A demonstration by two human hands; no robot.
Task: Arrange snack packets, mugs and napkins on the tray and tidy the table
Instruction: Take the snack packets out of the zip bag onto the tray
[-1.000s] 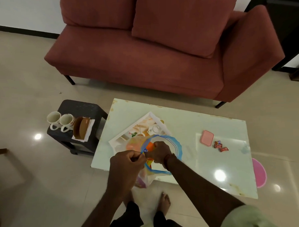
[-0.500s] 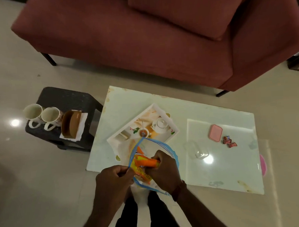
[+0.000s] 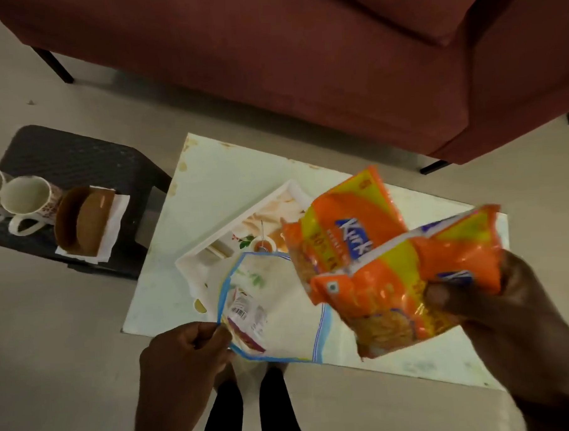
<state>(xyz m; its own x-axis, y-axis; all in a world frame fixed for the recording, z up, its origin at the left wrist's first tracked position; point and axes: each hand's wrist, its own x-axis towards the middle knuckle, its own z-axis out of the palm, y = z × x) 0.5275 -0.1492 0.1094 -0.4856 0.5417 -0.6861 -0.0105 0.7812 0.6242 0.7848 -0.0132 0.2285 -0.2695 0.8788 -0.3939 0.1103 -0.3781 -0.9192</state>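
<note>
My right hand (image 3: 505, 306) holds two orange snack packets (image 3: 386, 259) up above the glass table (image 3: 216, 172). My left hand (image 3: 185, 353) pinches the rim of a clear plastic bag with a blue edge (image 3: 280, 310), which still has a packet inside. Under the bag lies the white printed tray (image 3: 244, 214), partly hidden by bag and packets. Two white mugs (image 3: 21, 200) and a brown napkin holder on white napkins (image 3: 87, 220) stand on a dark stool (image 3: 78, 156) at the left.
A dark red sofa (image 3: 302, 51) runs along the far side of the table. Bare floor lies between stool, table and sofa. My legs (image 3: 249, 412) show below the table's near edge.
My right hand has pulled the orange packets out of the bag and lifted them to the right. The camera has tilted down and come closer to the table.
</note>
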